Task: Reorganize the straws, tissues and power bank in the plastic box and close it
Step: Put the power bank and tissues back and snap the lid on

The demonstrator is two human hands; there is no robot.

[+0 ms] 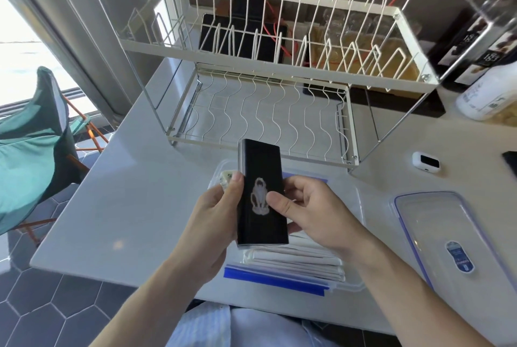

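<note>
Both hands hold a black power bank (pixel 258 176) with a pale figure sticker, above the open plastic box (pixel 355 237). My left hand (pixel 215 212) grips its left edge with the thumb on the front. My right hand (pixel 310 206) grips the right edge, thumb across the sticker. Inside the box lie white wrapped straws (pixel 296 260) in a stack. A small pale packet (pixel 226 177), possibly tissues, shows behind my left thumb at the box's far left. The clear lid (pixel 442 234) with blue clips lies flat on the table to the right.
A white two-tier wire dish rack (pixel 268 106) stands just behind the box. A small white device (pixel 425 161) and a white bottle (pixel 481 97) sit at the right. The table's front edge is near my lap. A teal chair (pixel 33 145) stands at the left.
</note>
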